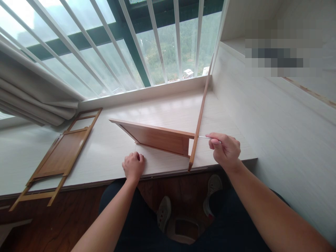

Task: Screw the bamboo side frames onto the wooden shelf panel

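My right hand (226, 148) pinches a thin silver hex key (203, 137), its tip against the outer side of a long wooden post (201, 112). Joined to that post at a corner is a brown wooden panel (162, 138), standing on edge on the pale sill, with a gap beside the post. My left hand (133, 164) rests on the sill near the panel's lower edge, fingers curled and nothing visible in them. It does not touch the panel.
A second wooden frame with a panel (63, 150) lies flat at the left, its legs past the sill's (105, 154) front edge. A grey curtain (34, 87) hangs at the left. White bars (160, 45) cross the window; a pale wall (273, 115) stands right.
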`<state>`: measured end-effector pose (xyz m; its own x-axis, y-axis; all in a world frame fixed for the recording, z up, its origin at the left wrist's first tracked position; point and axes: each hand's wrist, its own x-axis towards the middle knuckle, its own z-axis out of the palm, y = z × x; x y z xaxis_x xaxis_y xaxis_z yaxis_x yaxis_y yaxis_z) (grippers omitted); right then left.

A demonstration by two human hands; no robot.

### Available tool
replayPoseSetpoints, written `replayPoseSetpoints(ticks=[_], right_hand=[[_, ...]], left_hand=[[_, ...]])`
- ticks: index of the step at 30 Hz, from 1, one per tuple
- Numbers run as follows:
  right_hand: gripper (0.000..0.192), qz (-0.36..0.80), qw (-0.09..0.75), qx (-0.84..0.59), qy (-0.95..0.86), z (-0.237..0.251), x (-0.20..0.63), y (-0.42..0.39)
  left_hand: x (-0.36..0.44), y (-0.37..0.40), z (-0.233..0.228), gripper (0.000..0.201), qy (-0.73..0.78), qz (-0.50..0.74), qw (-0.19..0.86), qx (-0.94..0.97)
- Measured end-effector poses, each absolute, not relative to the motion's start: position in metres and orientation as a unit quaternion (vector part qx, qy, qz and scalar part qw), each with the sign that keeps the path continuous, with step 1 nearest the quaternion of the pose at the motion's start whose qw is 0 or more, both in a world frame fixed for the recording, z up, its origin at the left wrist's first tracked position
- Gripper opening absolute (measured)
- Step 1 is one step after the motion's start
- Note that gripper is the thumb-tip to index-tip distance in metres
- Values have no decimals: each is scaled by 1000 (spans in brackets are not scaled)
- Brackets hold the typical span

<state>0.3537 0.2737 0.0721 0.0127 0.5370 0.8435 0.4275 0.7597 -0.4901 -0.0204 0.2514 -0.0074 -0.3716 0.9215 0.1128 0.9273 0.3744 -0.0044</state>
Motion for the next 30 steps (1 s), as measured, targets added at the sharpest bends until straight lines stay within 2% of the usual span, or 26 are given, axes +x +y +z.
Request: replayPoseSetpoints(ticks=[10, 19, 30], right_hand=[[17, -16, 598, -303, -741, 77, 360, 278], [28, -25, 579, -262, -772, 82, 366, 282], [20, -20, 584, -263, -768, 85, 364, 281]], left_hand=[[-20, 251, -7, 27, -829, -23, 48, -557], [-21, 252, -8, 26, -827, -29, 51, -559], [-20, 251, -8, 26, -828, -31, 50, -558]])
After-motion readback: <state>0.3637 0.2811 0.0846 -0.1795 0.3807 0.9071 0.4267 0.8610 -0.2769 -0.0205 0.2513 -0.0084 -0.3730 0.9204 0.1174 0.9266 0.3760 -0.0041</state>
